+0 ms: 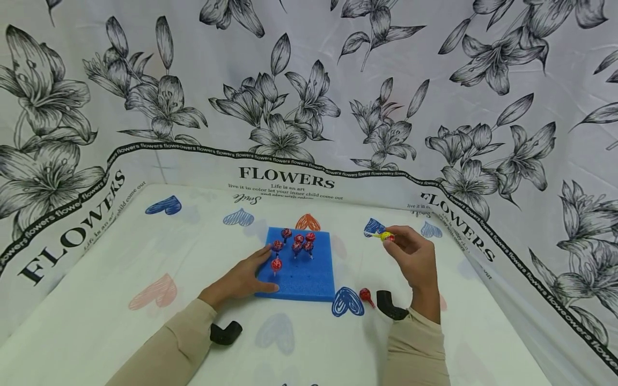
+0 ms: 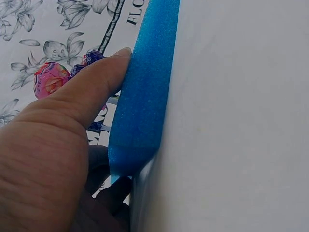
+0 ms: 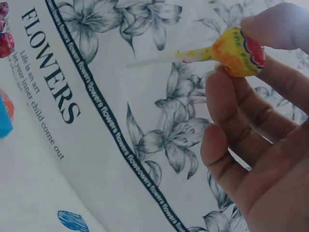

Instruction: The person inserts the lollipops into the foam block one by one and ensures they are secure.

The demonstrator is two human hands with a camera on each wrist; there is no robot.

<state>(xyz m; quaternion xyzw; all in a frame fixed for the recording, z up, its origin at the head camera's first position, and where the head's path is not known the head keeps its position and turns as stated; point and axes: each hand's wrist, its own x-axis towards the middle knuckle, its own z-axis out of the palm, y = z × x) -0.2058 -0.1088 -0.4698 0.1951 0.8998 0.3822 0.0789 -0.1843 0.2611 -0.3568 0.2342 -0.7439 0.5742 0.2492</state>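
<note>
A blue foam block (image 1: 309, 281) lies on the table, with several red-wrapped lollipops (image 1: 276, 265) standing in it by their sticks. My left hand (image 1: 245, 276) holds the block at its front left corner. In the left wrist view the thumb (image 2: 91, 82) lies along the block's upper edge, and the other fingers, partly hidden, are at its side. Off to the block's right, my right hand (image 1: 414, 254) pinches a yellow lollipop (image 3: 239, 50) with a red patch by its wrapped head, between thumb and fingertips. Its stick points left, and it is raised above the table.
A single red lollipop (image 1: 365, 295) lies on the tablecloth between the block and my right wrist. Black bent pieces (image 1: 226, 333) sit by both wrists. A white flower-printed cloth (image 1: 289, 123) hangs behind the table and along its sides.
</note>
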